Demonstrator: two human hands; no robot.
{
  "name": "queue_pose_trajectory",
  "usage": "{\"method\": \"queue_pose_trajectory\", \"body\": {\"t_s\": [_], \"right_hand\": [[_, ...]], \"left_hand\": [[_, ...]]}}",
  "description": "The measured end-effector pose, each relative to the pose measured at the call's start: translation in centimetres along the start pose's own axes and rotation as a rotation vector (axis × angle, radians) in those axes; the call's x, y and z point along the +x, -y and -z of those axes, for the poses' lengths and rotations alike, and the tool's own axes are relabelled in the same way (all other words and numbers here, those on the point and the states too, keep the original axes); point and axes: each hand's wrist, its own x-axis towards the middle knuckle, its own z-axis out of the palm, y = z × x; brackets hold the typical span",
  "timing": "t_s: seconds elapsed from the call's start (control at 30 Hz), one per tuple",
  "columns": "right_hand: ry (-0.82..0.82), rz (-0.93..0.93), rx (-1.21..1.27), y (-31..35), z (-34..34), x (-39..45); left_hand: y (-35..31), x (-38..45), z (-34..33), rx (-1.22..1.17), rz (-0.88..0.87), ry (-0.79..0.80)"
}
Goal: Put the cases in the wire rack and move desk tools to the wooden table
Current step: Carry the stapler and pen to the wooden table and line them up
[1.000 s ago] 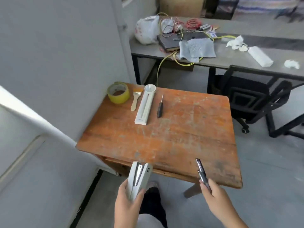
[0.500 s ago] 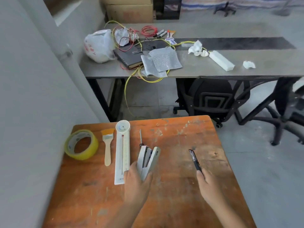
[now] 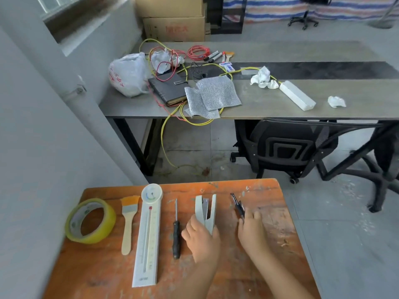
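The left hand (image 3: 201, 235) is gripping a grey stapler (image 3: 205, 211), the right hand (image 3: 251, 230) a black pen (image 3: 237, 205); both are lying on the scuffed wooden table (image 3: 269, 234), right of a slim screwdriver (image 3: 176, 230) and a flat white thermometer (image 3: 149, 234).

Stapler (image 3: 205, 210) and pen (image 3: 238, 205) in hands

Orange, worn wooden surface (image 3: 269, 244) with pale scuffs. Yellow tape roll (image 3: 90, 221). Pale brush (image 3: 129, 223) with orange bristles. White thermometer (image 3: 149, 236) with a red mark. Black-handled screwdriver (image 3: 176, 231). Grey-white stapler (image 3: 205, 209). Black pen (image 3: 237, 205). Behind: grey desk (image 3: 323, 50) with a dark stripe, yellow cable (image 3: 164, 137), silver mesh cloths (image 3: 216, 92).
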Motion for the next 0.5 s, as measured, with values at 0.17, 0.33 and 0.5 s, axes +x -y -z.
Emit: {"method": "queue_pose_trajectory", "body": {"t_s": [0.17, 0.33, 0.5], "right_hand": [[0.021, -0.017, -0.060, -0.27, -0.05, 0.23], [0.032, -0.046, -0.088, -0.46, 0.37, 0.26], [-0.031, -0.021, -0.119, -0.89, 0.00, 0.02]], "left_hand": [[0.18, -0.23, -0.47, -0.036, 0.068, -0.037], [0.33, -0.58, -0.56, -0.051, 0.075, -0.024], [0.62, -0.56, 0.21, 0.013, 0.025, 0.047]]}}
